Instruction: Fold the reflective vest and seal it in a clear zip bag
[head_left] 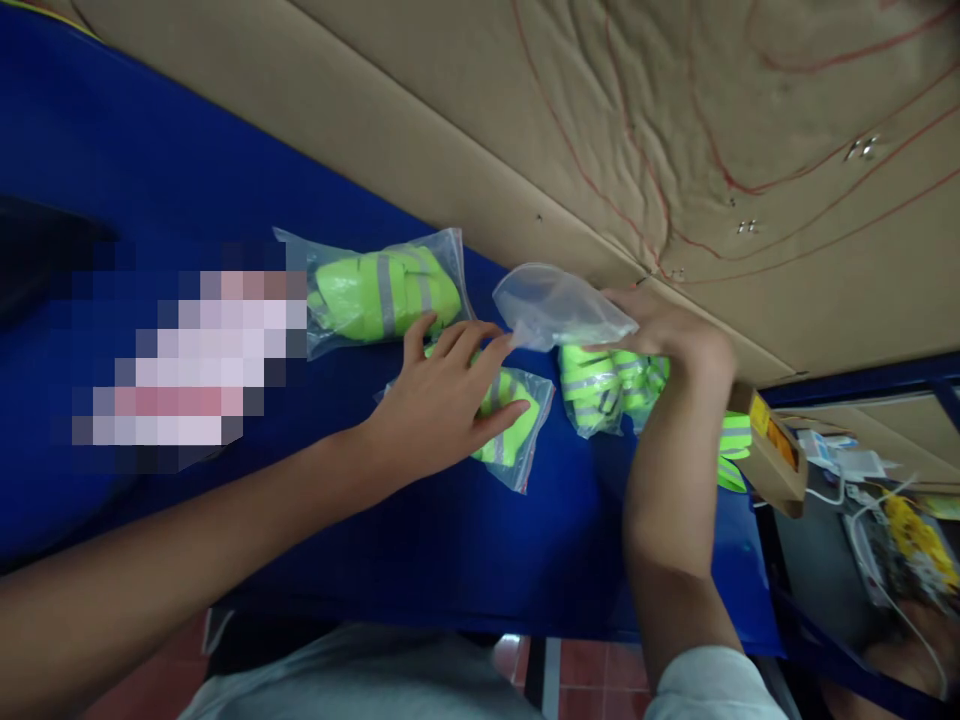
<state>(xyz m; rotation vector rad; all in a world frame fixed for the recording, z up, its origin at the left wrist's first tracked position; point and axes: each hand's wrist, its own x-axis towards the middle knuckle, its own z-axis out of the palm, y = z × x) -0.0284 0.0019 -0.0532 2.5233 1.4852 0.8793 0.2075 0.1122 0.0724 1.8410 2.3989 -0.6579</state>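
My left hand (439, 405) is open, its fingers spread over a clear zip bag (527, 468) that holds a neon-yellow reflective item. Its index fingertip reaches the near left corner of an unfilled clear plastic bag (559, 300); whether it touches cannot be made out. That plastic bag is gripped at its right end by my right hand (664, 325), whose fingers are partly hidden. Below the plastic bag lie more bundled neon-yellow items with grey reflective bands (592, 388). Beyond my left hand rests a larger filled zip bag (386, 290).
The blue table (465, 560) meets an upright cardboard panel (525, 150) with red lines. At the right end are neon-yellow strips (733, 450), a small cardboard box (769, 450) and a dark surface with cables (919, 540). A pixelated patch covers the left. Part of another person shows lower right.
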